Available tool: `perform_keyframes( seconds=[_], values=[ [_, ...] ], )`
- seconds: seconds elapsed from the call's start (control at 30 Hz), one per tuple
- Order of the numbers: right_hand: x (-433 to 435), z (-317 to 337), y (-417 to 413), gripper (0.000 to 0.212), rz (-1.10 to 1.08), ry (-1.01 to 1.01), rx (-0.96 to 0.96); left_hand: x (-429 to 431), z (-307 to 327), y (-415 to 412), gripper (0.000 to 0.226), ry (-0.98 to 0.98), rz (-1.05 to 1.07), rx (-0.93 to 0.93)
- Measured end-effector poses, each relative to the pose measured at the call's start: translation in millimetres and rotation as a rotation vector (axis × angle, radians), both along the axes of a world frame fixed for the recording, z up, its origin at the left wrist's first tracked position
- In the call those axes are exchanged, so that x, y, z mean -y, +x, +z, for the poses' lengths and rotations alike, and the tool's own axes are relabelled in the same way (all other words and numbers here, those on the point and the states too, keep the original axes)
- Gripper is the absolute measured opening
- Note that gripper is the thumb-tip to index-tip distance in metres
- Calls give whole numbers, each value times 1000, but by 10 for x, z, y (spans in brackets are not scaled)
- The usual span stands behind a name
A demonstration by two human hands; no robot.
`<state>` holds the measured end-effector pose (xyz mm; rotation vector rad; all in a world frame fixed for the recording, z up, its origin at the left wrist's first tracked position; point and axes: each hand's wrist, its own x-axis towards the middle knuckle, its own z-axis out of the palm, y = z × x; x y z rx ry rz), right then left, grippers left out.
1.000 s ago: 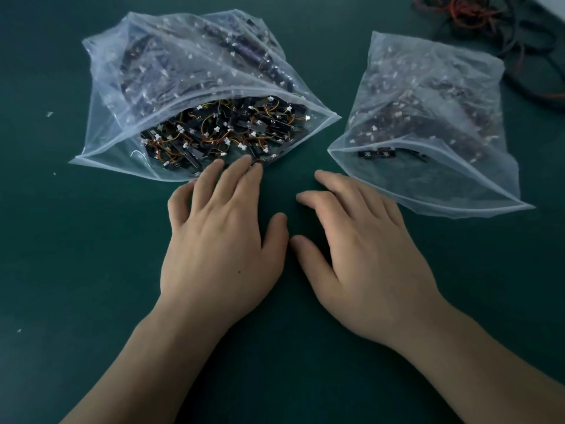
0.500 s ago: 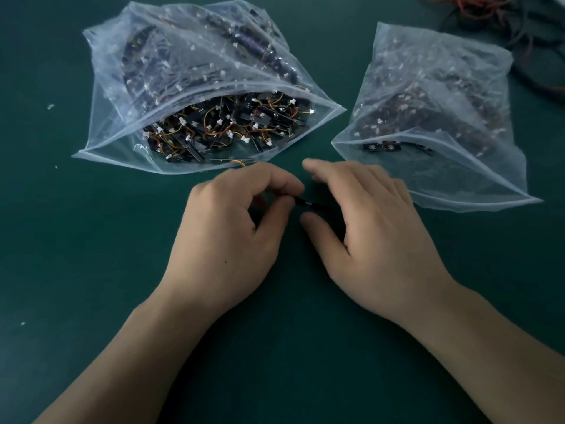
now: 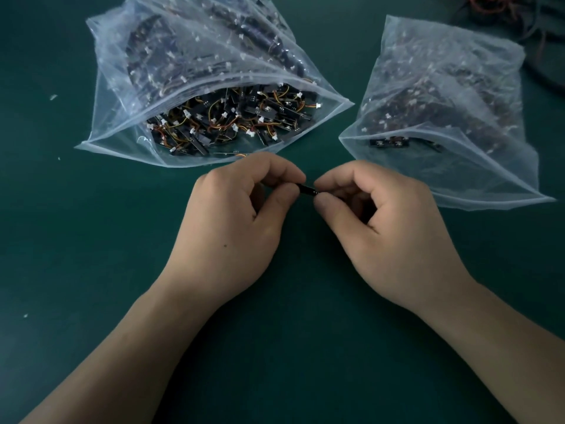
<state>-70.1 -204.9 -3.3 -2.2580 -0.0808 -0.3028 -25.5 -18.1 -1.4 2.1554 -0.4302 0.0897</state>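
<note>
1. The left hand and right hand sit nearest, forearms running in from the bottom corners, both over the dark green table.
2. Both hands are curled. The left thumb and forefinger pinch one end of a small black part, and the right thumb and forefinger pinch the other end.
3. The small black part is short, slim and dark, lying roughly level between the two sets of fingertips. Only its middle stretch shows; finer detail is too small to make out.
4. It is held just above the table, midway between the hands and just in front of the two bags.
5. Further back on the left lies the large clear bag, its mouth gaping toward the hands. Inside is a dense heap of black modules with orange and yellow wires and white connectors.
6. Further back on the right lies a second clear bag, also open toward the hands, holding similar dark pieces, mostly seen through the hazy plastic.
7. At the far right corner, a tangle of red and black wires rests on the table.
</note>
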Motion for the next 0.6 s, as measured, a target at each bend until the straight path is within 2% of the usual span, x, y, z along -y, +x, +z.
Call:
perform_keyframes(
  seconds=[0.23,0.6],
  values=[
    [3,11,-11,10,-25,-16,50,3,1,-8,20,29,-2,14],
    [-31,-26,-32,14,80,-207,30,40,-29,-28,35,268,52,79]
  ],
)
